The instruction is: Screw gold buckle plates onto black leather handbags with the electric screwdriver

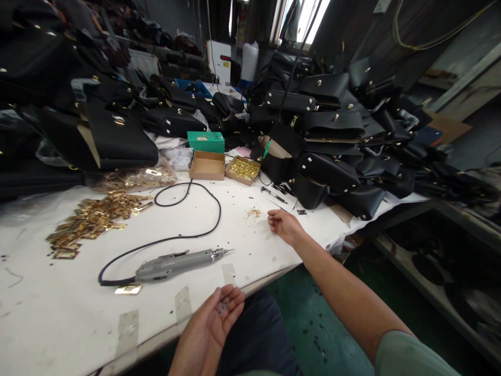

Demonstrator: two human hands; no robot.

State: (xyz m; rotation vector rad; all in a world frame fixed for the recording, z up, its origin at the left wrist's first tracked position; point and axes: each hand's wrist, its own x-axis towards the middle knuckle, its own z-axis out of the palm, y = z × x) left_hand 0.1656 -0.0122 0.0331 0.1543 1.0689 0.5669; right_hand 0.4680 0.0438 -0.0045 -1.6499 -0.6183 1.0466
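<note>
My left hand (219, 316) is cupped palm up at the table's front edge, with several tiny clear pieces lying in it. My right hand (282, 225) is over the white table (235, 230), its fingers curled; whether anything is between them is too small to tell. Just left of its fingertips lies a small scatter of tiny gold pieces (253, 213). A grey electric screwdriver (176, 263) lies on the table to the left, its bit pointing right. Beyond it is a heap of gold metal plates (92, 219). One gold plate (128, 289) sits near the screwdriver's cable end.
An open cardboard box (207, 166), a box of gold parts (243, 169) and a green box (205, 141) stand at the back. Black bags (332, 125) are piled left and right. A black cable (168, 239) loops across the table; a pen (274, 195) lies near the bags.
</note>
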